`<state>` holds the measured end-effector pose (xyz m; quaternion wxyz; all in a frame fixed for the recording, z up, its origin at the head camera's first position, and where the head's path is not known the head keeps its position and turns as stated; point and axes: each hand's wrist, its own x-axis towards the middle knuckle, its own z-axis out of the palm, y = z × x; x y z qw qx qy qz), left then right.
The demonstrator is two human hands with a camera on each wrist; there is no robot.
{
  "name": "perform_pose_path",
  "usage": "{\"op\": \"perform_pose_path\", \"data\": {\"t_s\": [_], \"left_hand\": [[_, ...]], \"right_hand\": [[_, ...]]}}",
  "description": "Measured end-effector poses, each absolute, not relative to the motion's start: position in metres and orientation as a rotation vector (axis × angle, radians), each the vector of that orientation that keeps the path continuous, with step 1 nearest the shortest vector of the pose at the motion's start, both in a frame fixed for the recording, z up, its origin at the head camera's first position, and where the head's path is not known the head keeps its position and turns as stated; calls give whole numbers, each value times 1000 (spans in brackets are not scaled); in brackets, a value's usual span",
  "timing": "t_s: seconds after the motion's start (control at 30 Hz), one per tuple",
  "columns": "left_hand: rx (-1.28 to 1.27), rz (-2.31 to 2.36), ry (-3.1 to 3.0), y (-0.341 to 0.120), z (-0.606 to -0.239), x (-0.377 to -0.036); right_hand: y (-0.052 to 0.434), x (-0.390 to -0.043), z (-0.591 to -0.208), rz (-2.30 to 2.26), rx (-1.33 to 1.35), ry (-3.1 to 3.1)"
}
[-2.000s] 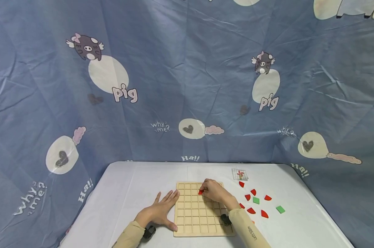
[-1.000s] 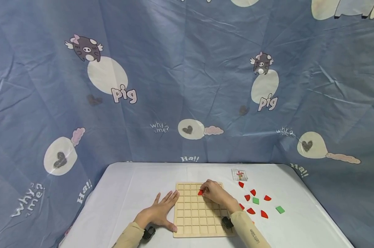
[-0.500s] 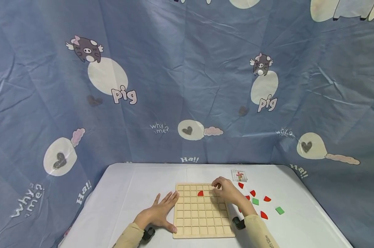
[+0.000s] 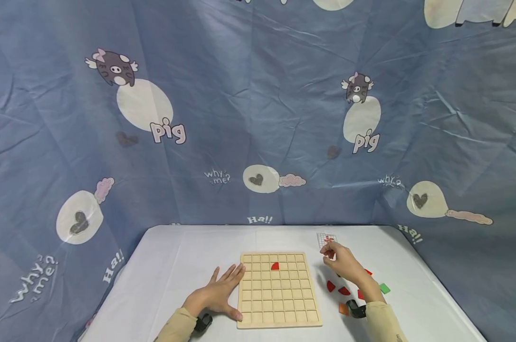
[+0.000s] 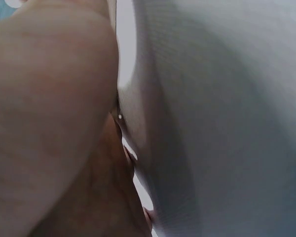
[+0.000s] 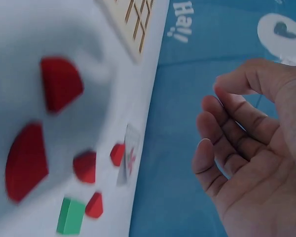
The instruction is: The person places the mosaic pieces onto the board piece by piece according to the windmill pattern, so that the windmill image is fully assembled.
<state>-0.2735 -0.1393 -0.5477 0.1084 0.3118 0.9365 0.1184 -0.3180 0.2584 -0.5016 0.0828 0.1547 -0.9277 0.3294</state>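
Observation:
My left hand [image 4: 215, 294] lies spread, with fingertips and thumb at the left edge of a wooden grid board [image 4: 262, 306]. In the left wrist view that hand's skin [image 5: 44, 98] fills the left side. One red quarter-circle tile [image 4: 275, 266] sits in a cell near the board's far side. To the right of the board, my right hand [image 4: 345, 261] hovers over the table, fingers loosely bent and holding nothing. Its fingertips overlap a red tile [image 4: 331, 255] near the picture card [image 4: 324, 238]. The right wrist view shows the bare palm [image 6: 256, 197] beside several red tiles [image 6: 61, 84].
More red tiles [image 4: 344, 290] are scattered right of the board, partly hidden by the right arm. A green square tile [image 4: 384, 288] lies farther right, and an orange tile [image 4: 343, 309] lies near the right wrist. A blue patterned curtain [image 4: 224, 118] hangs behind the white table [image 4: 189, 256].
My right hand has let go of the red quarter-circle tile on the board and moved right, over the loose tiles. My left hand has stayed at the board's edge.

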Motion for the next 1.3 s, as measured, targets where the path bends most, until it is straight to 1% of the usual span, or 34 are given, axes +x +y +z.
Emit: {"op": "perform_pose_path", "data": {"t_s": [0.27,0.5,0.87,1.3], "left_hand": [[909,346,2761,-139,-548,-273],[902,363,2751,-140,-550,-274],[898,360,2749,-140,-548,-273],[904,360,2761,-139,-549,-273]], "right_hand": [[287,-312,-512,1001,388,-2777],[300,-309,-519,1002,285,-2868],[308,-310,-533,975,127,-3013],[307,-313,-544,923,79,-3039]]}}
